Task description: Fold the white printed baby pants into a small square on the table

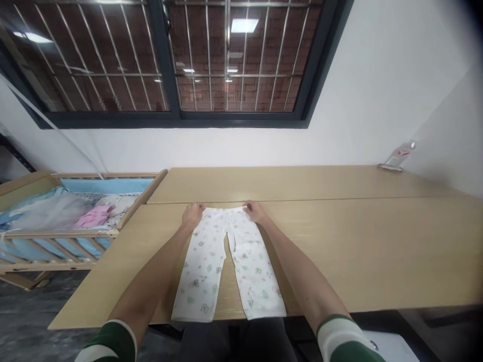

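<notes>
A pair of small white pants (206,261) with a green and pink print lies spread on the wooden table (358,246). The waistband is toward the window and the legs point at me, with the hems at the table's front edge. My left hand (193,215) is closed on the left corner of the waistband. At the opposite corner, my right hand (255,211) pinches the waistband between thumb and fingers. A gap between the two legs shows bare wood.
A wooden crib (86,234) with blue lining, bedding and a pink cloth (94,216) stands left of the table. A clear plastic bottle (400,155) is at the back right corner. A barred window (175,118) is set in the wall behind.
</notes>
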{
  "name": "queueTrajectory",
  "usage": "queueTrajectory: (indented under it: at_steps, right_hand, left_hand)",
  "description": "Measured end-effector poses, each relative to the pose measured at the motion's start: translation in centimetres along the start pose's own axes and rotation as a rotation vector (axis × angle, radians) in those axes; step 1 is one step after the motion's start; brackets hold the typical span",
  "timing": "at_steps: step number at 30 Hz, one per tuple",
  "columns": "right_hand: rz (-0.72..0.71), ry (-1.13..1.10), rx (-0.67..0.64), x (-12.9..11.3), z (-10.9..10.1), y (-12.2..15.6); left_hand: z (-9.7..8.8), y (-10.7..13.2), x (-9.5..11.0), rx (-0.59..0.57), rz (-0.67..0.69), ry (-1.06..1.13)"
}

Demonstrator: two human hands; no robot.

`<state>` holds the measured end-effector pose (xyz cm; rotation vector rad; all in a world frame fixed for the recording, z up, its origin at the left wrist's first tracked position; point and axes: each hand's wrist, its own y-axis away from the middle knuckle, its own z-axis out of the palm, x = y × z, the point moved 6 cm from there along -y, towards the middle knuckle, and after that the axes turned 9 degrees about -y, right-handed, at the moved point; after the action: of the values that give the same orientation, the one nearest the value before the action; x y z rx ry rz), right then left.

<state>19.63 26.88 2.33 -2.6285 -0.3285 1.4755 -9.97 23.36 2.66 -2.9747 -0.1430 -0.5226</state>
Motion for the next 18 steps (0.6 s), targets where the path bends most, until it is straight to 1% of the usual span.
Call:
queueTrajectory:
  at_steps: [3, 6, 8, 10, 11, 13, 16, 18]
  right_hand:
    - [0.059, -0.037, 0.005, 0.6, 0.0, -1.1]
    - [0.105, -0.092, 0.01, 0.9, -0.4, -1.6]
    - [0.132, -0.137, 0.005, 0.9, -0.7, -1.6]
    - [0.154, -0.177, -0.01, 0.8, -1.0, -1.5]
    - [0.164, -0.194, -0.019, 0.7, -1.1, -1.4]
    - [0.18, -0.222, -0.037, 0.7, -1.2, -1.4]
    - [0.193, -0.258, -0.047, 0.6, -1.2, -1.4]
    - [0.196, -0.278, -0.042, 0.6, -1.2, -1.3]
  left_hand:
    - [-0.4, -0.2, 0.5, 0.012, -0.022, 0.0]
    - [-1.9, 0.4, 1.6, 0.054, -0.03, 0.003]
    - [-3.4, 1.5, 3.0, 0.099, -0.023, 0.001]
    - [-4.6, 3.4, 5.1, 0.115, 0.031, 0.003]
    - [-5.0, 4.9, 6.4, 0.096, 0.081, 0.007]
    - [-5.1, 9.0, 9.6, 0.005, 0.209, 0.017]
    - [-3.7, 17.1, 14.5, -0.188, 0.401, 0.033]
    - [-2.1, 22.6, 17.5, -0.334, 0.589, -0.026]
